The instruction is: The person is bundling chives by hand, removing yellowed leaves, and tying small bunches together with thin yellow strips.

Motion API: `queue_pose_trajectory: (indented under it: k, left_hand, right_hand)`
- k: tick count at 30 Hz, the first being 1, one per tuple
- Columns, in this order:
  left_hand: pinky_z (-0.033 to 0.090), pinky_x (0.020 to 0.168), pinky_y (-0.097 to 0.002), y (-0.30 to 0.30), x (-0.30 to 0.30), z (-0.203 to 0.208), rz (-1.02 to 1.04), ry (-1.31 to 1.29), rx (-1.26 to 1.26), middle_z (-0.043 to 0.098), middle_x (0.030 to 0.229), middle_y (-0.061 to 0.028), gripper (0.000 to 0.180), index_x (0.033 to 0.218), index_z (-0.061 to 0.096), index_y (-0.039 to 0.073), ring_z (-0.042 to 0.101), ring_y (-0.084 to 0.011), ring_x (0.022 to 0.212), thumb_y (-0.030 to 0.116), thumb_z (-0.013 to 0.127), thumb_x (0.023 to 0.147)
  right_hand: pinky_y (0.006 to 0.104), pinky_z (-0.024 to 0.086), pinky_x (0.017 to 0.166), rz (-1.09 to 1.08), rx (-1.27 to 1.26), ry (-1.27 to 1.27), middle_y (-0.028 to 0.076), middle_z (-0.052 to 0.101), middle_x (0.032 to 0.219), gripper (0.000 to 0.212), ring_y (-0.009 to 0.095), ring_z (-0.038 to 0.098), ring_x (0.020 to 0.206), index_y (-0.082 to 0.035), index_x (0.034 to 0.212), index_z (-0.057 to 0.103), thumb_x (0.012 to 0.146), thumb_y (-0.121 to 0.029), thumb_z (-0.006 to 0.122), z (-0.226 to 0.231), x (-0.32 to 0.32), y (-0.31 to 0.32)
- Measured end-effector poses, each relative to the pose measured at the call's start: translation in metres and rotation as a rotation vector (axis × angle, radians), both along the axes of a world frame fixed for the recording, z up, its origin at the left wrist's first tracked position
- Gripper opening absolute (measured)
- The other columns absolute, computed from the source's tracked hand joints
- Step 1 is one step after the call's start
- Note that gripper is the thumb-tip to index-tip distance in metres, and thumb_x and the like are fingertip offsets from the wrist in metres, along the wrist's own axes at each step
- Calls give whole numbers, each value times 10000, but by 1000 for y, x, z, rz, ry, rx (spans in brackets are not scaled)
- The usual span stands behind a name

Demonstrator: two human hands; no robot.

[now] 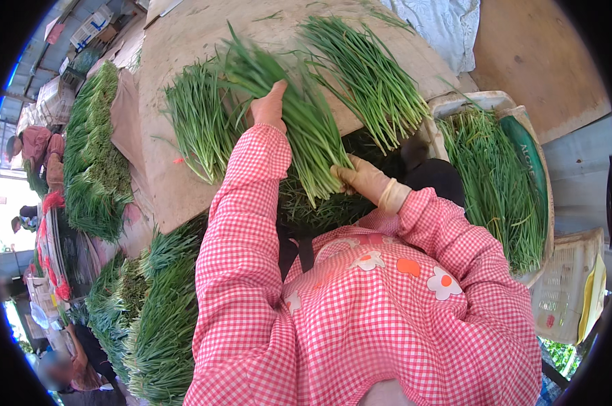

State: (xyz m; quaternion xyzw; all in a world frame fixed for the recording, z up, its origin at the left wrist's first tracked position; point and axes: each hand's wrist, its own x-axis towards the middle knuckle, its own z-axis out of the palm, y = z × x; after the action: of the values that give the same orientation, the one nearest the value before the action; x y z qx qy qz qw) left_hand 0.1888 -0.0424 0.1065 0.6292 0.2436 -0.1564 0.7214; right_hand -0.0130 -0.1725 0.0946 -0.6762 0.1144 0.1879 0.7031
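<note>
A bunch of long green chives (306, 135) hangs tilted over the table's near edge, its leafy tops far and blurred, its pale stem ends toward me. My left hand (269, 108) is closed round the middle of this bunch. Down at the stem ends, my right hand (361, 179), in a pale glove with a band at the wrist, pinches some of the stems. One pile of chives (201, 118) lies on the board to the left of the held bunch. Another pile (363, 78) lies to its right, stems pointing toward me.
A wooden board table (158, 177) carries the piles. At the right stands a pale crate (544, 233) filled with chives, a green bottle-like roll (522, 152) along its side. More chives (160, 325) are heaped at the lower left. Other people (38, 145) are at the far left.
</note>
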Motion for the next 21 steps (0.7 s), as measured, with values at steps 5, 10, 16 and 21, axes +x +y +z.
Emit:
queue_pose_trajectory:
  k: [5, 10, 16, 21]
  left_hand:
    - [322, 973, -387, 8, -26, 28, -384, -216, 349, 380, 1338, -193, 737, 1301, 364, -46, 413, -288, 1184, 368, 640, 757]
    - [350, 952, -339, 53, -74, 23, -308, -847, 586, 529, 1124, -150, 564, 1226, 440, -36, 488, -272, 1077, 236, 623, 767]
    - [431, 782, -324, 74, -174, -22, -1, -97, -261, 542, 981, -40, 304, 1067, 483, 48, 526, -162, 891, 263, 542, 861]
    - [346, 964, -329, 46, -163, -38, -272, 143, -625, 487, 1253, -88, 491, 1284, 400, 65, 476, -202, 1115, 356, 479, 897]
  right_hand:
    - [247, 454, 461, -108, 290, 184, 36, 597, 795, 354, 123, 571, 583, -82, 1088, 474, 897, -378, 496, -66, 16, -31]
    - [240, 476, 510, -112, 165, 311, 34, 606, 821, 346, 128, 585, 636, -100, 1067, 492, 901, -403, 479, -57, 9, -48]
    - [279, 477, 681, 292, -1008, -207, 82, 614, 881, 418, 164, 602, 759, -13, 1089, 523, 859, -361, 541, -2, -8, -80]
    - [314, 479, 684, 56, -953, -1011, 116, 616, 898, 264, 247, 601, 747, -40, 1063, 550, 815, -120, 597, 56, -10, -22]
